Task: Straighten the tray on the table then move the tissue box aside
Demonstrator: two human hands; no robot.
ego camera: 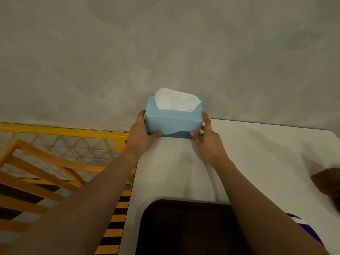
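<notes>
I see the blue tissue box (173, 120) at the far edge of the white surface (257, 153), against the grey wall. Left hand (142, 132) grips its left end, right hand (207, 139) its right end, thumbs pressed on the near face. Box sits between both palms. Dark tray (185, 229) lies nearest me, well apart from the box.
</notes>
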